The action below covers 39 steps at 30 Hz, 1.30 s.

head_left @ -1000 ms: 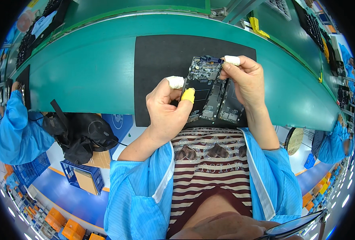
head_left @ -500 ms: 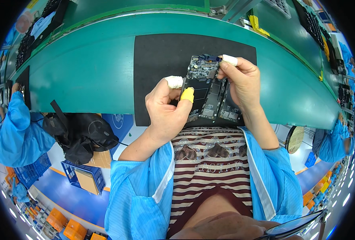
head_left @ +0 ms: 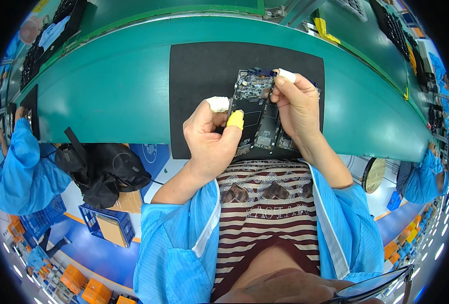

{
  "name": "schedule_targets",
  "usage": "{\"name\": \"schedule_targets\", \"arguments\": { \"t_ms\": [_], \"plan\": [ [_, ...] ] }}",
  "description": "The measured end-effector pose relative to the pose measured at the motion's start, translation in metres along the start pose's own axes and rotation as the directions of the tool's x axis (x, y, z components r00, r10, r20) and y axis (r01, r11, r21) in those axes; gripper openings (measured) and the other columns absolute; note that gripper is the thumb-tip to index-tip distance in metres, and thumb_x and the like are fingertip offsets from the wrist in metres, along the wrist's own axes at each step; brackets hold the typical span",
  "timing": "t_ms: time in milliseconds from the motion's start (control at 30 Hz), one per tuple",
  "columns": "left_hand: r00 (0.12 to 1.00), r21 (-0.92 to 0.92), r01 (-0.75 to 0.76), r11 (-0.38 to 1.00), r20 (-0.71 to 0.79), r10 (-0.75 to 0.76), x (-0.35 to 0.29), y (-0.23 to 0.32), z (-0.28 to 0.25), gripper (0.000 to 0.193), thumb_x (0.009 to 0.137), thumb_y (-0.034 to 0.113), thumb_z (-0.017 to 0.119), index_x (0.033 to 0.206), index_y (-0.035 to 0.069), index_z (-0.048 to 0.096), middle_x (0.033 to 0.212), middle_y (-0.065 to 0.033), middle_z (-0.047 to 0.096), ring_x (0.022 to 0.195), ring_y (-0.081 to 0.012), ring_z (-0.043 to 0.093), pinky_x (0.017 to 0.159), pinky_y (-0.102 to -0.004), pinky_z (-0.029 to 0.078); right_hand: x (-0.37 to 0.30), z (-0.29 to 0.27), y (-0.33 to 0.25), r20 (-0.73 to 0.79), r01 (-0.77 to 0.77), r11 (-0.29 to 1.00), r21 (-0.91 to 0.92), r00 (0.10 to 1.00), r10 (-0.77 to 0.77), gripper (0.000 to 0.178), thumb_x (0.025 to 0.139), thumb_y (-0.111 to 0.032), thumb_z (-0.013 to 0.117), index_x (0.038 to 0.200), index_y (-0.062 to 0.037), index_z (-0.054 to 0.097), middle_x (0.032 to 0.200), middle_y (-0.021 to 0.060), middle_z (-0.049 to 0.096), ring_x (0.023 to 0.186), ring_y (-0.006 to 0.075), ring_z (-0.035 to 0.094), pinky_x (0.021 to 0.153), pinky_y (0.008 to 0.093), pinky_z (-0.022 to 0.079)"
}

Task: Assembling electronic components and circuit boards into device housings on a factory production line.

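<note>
A dark circuit board assembly (head_left: 248, 109), long and flat with dense small parts at its far end, is held tilted above the black mat (head_left: 199, 66). My left hand (head_left: 211, 129) is closed on its left edge, with a yellow cover on the thumb and a white wrap on the index finger. At the far right corner, next to a dark blue strip (head_left: 260, 72), my right hand (head_left: 299, 101) pinches with a white-wrapped index finger. Whatever lies between those fingertips is too small to make out. Partly under my right hand is a similar dark board (head_left: 287, 142), mostly hidden.
The mat lies on a green bench (head_left: 108, 96). A black bag (head_left: 105, 169) and a blue crate (head_left: 105, 223) are at the left, below the bench. Blue-sleeved people work at both sides. Beyond a raised green edge lies another green surface with a yellow strip (head_left: 326, 30).
My right hand has shifted a little left with its fingers still at the board's far corner. The board and my left hand have moved slightly left too.
</note>
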State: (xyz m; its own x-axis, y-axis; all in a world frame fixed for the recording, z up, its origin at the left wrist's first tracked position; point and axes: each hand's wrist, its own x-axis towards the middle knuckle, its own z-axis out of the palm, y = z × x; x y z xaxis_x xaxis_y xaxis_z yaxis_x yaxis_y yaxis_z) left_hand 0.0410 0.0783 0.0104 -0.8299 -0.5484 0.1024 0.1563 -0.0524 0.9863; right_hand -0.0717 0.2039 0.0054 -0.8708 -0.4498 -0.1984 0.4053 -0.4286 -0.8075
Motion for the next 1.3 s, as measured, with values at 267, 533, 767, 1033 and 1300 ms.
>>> {"name": "schedule_targets", "arguments": {
  "t_ms": [267, 533, 767, 1033, 1300],
  "plan": [
    [1.0, -0.003, 0.003, 1.0, -0.004, -0.003, -0.001, -0.001, -0.001, 0.014, 0.074, -0.009, 0.059, 0.087, -0.004, 0.054, 0.071, -0.004, 0.062, 0.06, -0.0022, 0.053, 0.048, -0.0164, 0.039, 0.001, -0.003, 0.0, 0.036, 0.057, 0.996, -0.074, 0.998, -0.055, 0.013, 0.082, -0.001, 0.063, 0.094, 0.002, 0.064, 0.077, 0.006, 0.063, 0.062, 0.0078, 0.056, 0.058, 0.0189, 0.046],
    [0.999, -0.085, 0.042, 0.995, 0.008, -0.042, 0.001, 0.005, -0.002, 0.016, 0.075, -0.01, 0.058, 0.09, -0.004, 0.055, 0.076, -0.0051, 0.063, 0.063, -0.0033, 0.056, 0.051, -0.0166, 0.04, 0.003, -0.012, -0.023, 0.213, 0.241, 0.862, -0.447, 0.964, -0.159, 0.016, 0.082, -0.003, 0.063, 0.097, 0.0011, 0.065, 0.078, 0.0053, 0.064, 0.068, 0.0073, 0.058, 0.058, 0.0187, 0.048],
    [0.998, -0.093, 0.051, 0.994, 0.037, -0.048, 0.0, 0.003, -0.002, 0.017, 0.075, -0.01, 0.059, 0.09, -0.004, 0.055, 0.076, -0.005, 0.063, 0.064, -0.003, 0.056, 0.051, -0.0166, 0.04, 0.011, -0.019, -0.037, 0.334, 0.324, 0.788, -0.523, 0.929, -0.16, 0.014, 0.081, -0.001, 0.063, 0.095, 0.0024, 0.065, 0.083, 0.0069, 0.063, 0.068, 0.0086, 0.059, 0.056, 0.0188, 0.048],
    [0.998, -0.113, 0.04, 0.993, 0.043, -0.035, 0.001, 0.005, -0.001, 0.016, 0.076, -0.01, 0.059, 0.091, -0.004, 0.055, 0.079, -0.0057, 0.064, 0.065, -0.0032, 0.056, 0.051, -0.0163, 0.04, 0.013, -0.026, -0.037, 0.347, 0.257, 0.879, -0.402, 0.931, -0.114, 0.012, 0.081, 0.003, 0.061, 0.093, 0.0037, 0.064, 0.087, 0.0101, 0.063, 0.07, 0.0112, 0.059, 0.058, 0.0209, 0.049],
    [0.998, -0.126, 0.049, 0.991, 0.049, -0.043, 0.001, 0.004, -0.001, 0.016, 0.076, -0.009, 0.059, 0.091, -0.004, 0.055, 0.078, -0.0051, 0.063, 0.065, -0.003, 0.056, 0.051, -0.016, 0.04, 0.019, -0.03, -0.034, 0.373, 0.254, 0.9, -0.355, 0.921, -0.112, 0.012, 0.08, 0.004, 0.062, 0.091, 0.003, 0.064, 0.086, 0.0095, 0.062, 0.069, 0.0114, 0.059, 0.06, 0.0216, 0.05]
  ]
}}
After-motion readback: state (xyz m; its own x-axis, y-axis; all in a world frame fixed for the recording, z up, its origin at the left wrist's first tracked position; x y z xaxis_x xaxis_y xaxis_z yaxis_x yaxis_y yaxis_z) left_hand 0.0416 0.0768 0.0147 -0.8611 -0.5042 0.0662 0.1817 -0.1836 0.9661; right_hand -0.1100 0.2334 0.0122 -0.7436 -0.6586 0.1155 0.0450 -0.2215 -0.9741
